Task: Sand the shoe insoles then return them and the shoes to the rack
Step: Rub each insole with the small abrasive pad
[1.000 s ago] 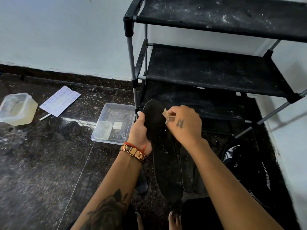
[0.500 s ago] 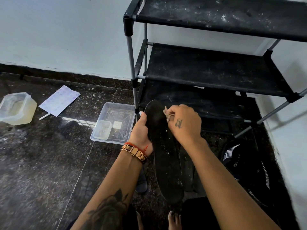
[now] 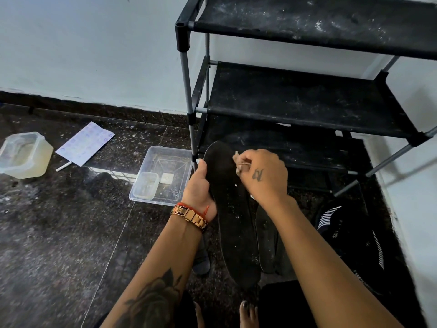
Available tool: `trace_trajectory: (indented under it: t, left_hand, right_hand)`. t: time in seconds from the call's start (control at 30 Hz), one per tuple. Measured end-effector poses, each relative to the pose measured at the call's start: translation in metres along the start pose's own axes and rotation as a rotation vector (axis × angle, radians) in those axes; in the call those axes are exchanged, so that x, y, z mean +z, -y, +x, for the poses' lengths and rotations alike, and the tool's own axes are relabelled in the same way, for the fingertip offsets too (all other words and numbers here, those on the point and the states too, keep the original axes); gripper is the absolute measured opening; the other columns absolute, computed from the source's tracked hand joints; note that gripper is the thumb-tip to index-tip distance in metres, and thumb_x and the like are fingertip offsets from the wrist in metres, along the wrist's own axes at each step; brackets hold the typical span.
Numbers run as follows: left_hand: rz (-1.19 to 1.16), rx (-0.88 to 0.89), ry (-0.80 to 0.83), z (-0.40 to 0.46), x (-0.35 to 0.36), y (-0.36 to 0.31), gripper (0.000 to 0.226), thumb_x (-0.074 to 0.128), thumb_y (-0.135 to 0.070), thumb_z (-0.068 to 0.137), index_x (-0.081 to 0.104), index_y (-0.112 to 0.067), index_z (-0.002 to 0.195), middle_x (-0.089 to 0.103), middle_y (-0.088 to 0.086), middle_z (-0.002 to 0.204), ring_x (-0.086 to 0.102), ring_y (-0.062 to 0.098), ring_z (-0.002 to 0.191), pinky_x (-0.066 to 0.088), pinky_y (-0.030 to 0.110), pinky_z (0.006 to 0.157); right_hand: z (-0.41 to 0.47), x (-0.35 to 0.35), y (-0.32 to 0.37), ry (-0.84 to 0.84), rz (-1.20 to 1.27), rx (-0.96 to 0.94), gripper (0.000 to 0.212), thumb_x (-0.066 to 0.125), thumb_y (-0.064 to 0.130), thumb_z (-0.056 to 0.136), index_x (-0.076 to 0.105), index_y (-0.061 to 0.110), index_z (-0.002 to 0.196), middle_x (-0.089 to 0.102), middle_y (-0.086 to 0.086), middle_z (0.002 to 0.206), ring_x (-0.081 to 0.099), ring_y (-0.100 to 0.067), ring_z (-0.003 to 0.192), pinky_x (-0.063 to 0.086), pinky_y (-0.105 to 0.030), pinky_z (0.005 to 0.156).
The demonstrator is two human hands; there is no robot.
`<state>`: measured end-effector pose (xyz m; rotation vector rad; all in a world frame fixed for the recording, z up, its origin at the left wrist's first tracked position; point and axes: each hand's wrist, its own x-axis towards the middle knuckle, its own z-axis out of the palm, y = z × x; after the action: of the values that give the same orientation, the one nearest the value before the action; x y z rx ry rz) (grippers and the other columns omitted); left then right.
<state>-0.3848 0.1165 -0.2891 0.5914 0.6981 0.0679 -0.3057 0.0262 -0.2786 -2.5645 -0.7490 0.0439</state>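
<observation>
A long black insole (image 3: 233,223) is held up off the floor in front of the rack. My left hand (image 3: 198,188) grips its left edge, thumb along the rim. My right hand (image 3: 262,176) pinches a small tan piece of sandpaper (image 3: 239,163) against the insole's upper part. A second black insole (image 3: 266,242) lies on the floor just right of the first. A black shoe with white stripes (image 3: 350,235) sits on the floor at the right. The black shoe rack (image 3: 307,98) stands behind, its shelves dusty and bare.
A clear plastic tray (image 3: 170,171) with a small tub inside sits left of the rack leg. Farther left are a yellowish lidded container (image 3: 24,155), a printed sheet (image 3: 85,143) and a white stick. White walls close in behind and at the right. My toes (image 3: 247,313) show at the bottom.
My right hand with the sandpaper has shifted slightly up and down over the insole's top part. The insole tilted a little in my left hand.
</observation>
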Motion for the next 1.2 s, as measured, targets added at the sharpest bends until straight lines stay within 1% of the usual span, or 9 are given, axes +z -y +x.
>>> trace_trajectory:
  t: [0.17,0.27,0.43,0.53,0.7,0.83,0.9,1.07,1.2]
  left_hand:
    - [-0.010,0.023,0.017,-0.003,0.001,-0.006,0.067,0.014,-0.053,0.098,0.062,-0.007,0.106,0.071,0.014,0.090,0.065,0.026,0.087,0.052,0.036,0.073]
    - [-0.006,0.017,0.052,-0.004,0.000,-0.007,0.068,0.013,-0.053,0.098,0.063,-0.006,0.097,0.072,0.014,0.082,0.064,0.025,0.085,0.049,0.036,0.072]
    - [0.008,-0.023,0.158,-0.004,0.001,-0.004,0.069,0.016,-0.058,0.096,0.059,-0.009,0.117,0.071,0.015,0.098,0.071,0.027,0.082,0.059,0.040,0.070]
    - [0.044,-0.101,0.221,-0.006,0.004,-0.001,0.068,0.023,-0.063,0.093,0.057,-0.012,0.122,0.070,0.015,0.100,0.070,0.030,0.084,0.054,0.049,0.078]
    - [0.091,-0.066,0.184,-0.008,0.007,0.000,0.065,0.018,-0.058,0.096,0.063,-0.012,0.103,0.073,0.013,0.084,0.072,0.022,0.070,0.059,0.033,0.060]
    - [0.048,0.005,0.089,0.002,0.001,0.000,0.061,0.021,-0.053,0.098,0.063,-0.009,0.094,0.072,0.011,0.074,0.071,0.018,0.066,0.057,0.024,0.057]
    - [0.065,-0.007,0.069,0.004,-0.002,0.001,0.063,0.019,-0.055,0.097,0.062,-0.010,0.097,0.072,0.011,0.079,0.071,0.018,0.070,0.057,0.024,0.060]
    - [0.078,-0.066,0.092,0.005,-0.001,0.003,0.069,0.015,-0.062,0.094,0.064,-0.014,0.102,0.073,0.013,0.089,0.071,0.025,0.075,0.056,0.039,0.073]
    - [0.049,-0.070,0.080,0.004,-0.004,0.001,0.069,0.018,-0.064,0.093,0.064,-0.013,0.105,0.072,0.016,0.093,0.069,0.028,0.080,0.049,0.045,0.084]
  right_hand:
    - [0.004,-0.010,0.004,0.106,0.543,0.190,0.010,0.070,0.020,0.078,0.072,0.028,0.085,0.067,0.015,0.078,0.063,-0.004,0.076,0.048,-0.017,0.063]
    - [0.000,-0.006,0.007,0.250,0.602,0.233,0.016,0.073,0.011,0.076,0.073,0.026,0.082,0.069,0.010,0.075,0.066,-0.008,0.077,0.055,-0.025,0.070]
    - [0.004,-0.006,0.004,0.056,0.690,0.262,0.013,0.068,0.009,0.081,0.072,0.021,0.085,0.065,0.010,0.073,0.062,-0.004,0.060,0.049,-0.018,0.045]
    - [0.007,-0.005,0.001,-0.046,0.691,0.225,0.016,0.069,0.009,0.080,0.072,0.023,0.087,0.065,0.016,0.077,0.060,0.004,0.071,0.047,-0.012,0.065]
    - [0.001,-0.003,0.007,-0.225,0.290,-0.040,0.020,0.062,0.011,0.079,0.072,0.020,0.093,0.070,0.004,0.090,0.058,-0.016,0.088,0.040,-0.022,0.071]
    - [-0.007,0.003,0.023,-0.008,0.349,-0.243,0.018,0.064,0.015,0.078,0.073,0.023,0.092,0.069,0.002,0.090,0.063,-0.018,0.082,0.051,-0.034,0.073]
    - [-0.007,0.008,0.017,0.058,0.222,-0.226,0.017,0.062,0.019,0.082,0.072,0.024,0.094,0.066,0.001,0.092,0.062,-0.020,0.083,0.050,-0.033,0.070]
    - [0.002,0.004,-0.006,-0.064,0.006,-0.036,0.017,0.055,0.017,0.086,0.071,0.019,0.093,0.062,-0.001,0.091,0.059,-0.019,0.082,0.036,-0.024,0.062]
    - [0.003,0.000,0.001,-0.131,0.268,-0.022,0.017,0.060,0.014,0.079,0.072,0.019,0.090,0.068,0.001,0.091,0.062,-0.014,0.083,0.051,-0.030,0.071]
